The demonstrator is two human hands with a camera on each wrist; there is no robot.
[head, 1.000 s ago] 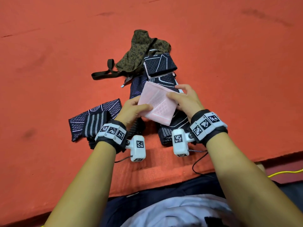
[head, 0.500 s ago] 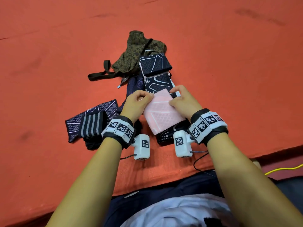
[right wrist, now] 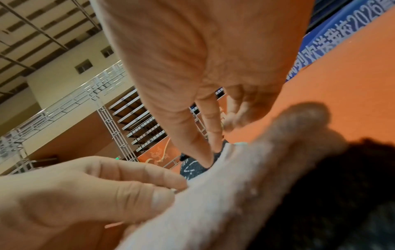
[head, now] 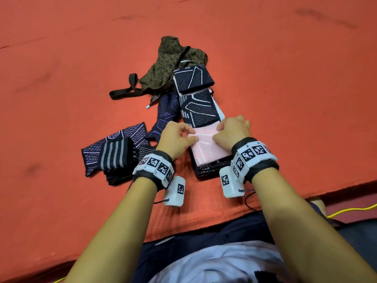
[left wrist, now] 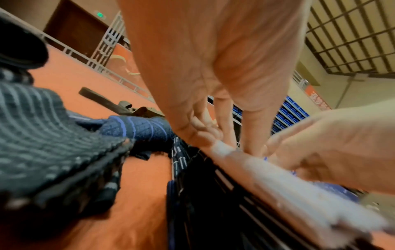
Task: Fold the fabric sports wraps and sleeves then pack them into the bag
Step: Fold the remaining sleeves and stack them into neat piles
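Observation:
A pink sleeve [head: 208, 149] lies flat on a stack of dark patterned sleeves [head: 210, 173] near the mat's front edge. My left hand [head: 192, 137] pinches its far left corner between thumb and forefinger, as the right wrist view shows on the pink sleeve [right wrist: 235, 194]. At the far right corner, my right hand [head: 217, 133] has its curled fingers on the cloth, thumb and forefinger meeting at the edge [right wrist: 211, 155]. Beyond them lie two folded dark sleeves [head: 199, 109] [head: 192, 79]. The olive leopard-print bag [head: 173, 62] is crumpled at the back, its strap trailing left.
A striped wrap [head: 116, 155] and a dark patterned sleeve [head: 130, 132] lie heaped to the left of my left wrist. A dark blue sleeve [head: 166, 113] sits between that heap and the stack. The orange mat [head: 295, 99] ends at a front edge just before my lap.
The pink sleeve came down from in front of me onto the dark stack. Both hands shifted from its sides to its far edge.

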